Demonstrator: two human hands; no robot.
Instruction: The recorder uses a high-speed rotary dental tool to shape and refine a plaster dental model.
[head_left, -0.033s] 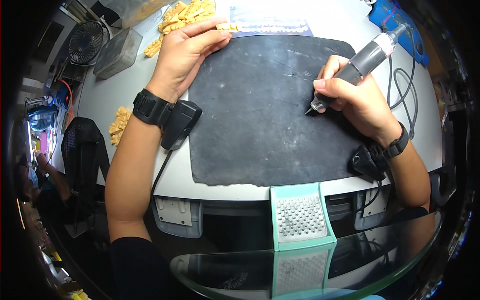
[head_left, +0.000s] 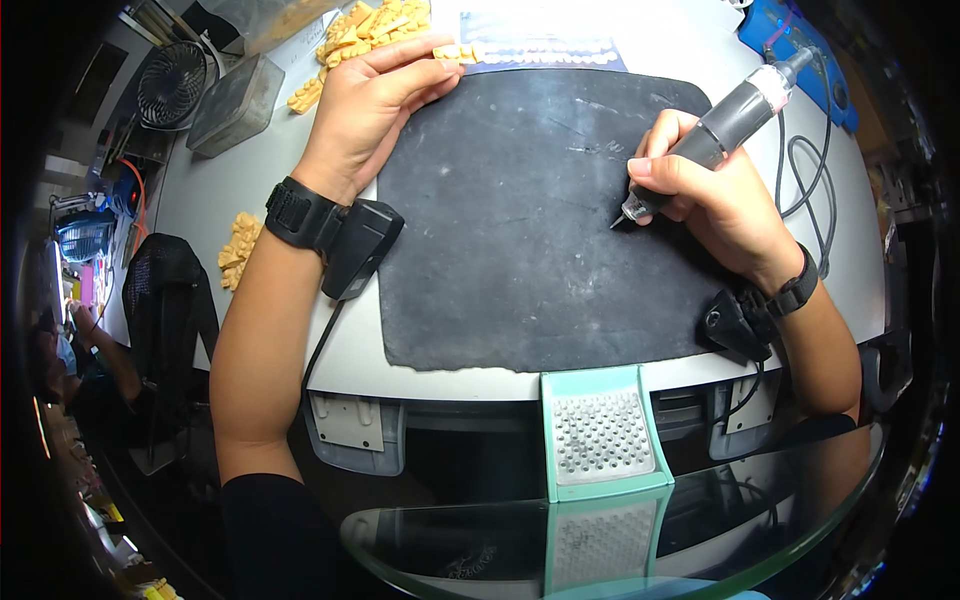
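Observation:
At the far left of the black mat (head_left: 510, 290), my left hand (head_left: 372, 110) is closed in a pinch. Between its thumb and fingertips sits a small yellow tooth model piece (head_left: 455, 53). My right hand (head_left: 700, 185) grips a rotary handpiece (head_left: 728, 125), black with a pale collar, held like a pen and slanting down to the left. Its thin pointed tip hangs over or touches the right part of the mat; I cannot tell which. Behind my left hand lies a heap of similar yellow pieces (head_left: 375, 25).
A printed sheet (head_left: 545, 45) lies beyond the mat. More yellow pieces (head_left: 239, 250) are left of my forearm, near a clear box (head_left: 235, 105) and a fan (head_left: 172, 85). The handpiece cable (head_left: 815, 220) loops at right by a blue device (head_left: 800, 60). A green-framed studded plate (head_left: 603, 435) juts from the table's front edge.

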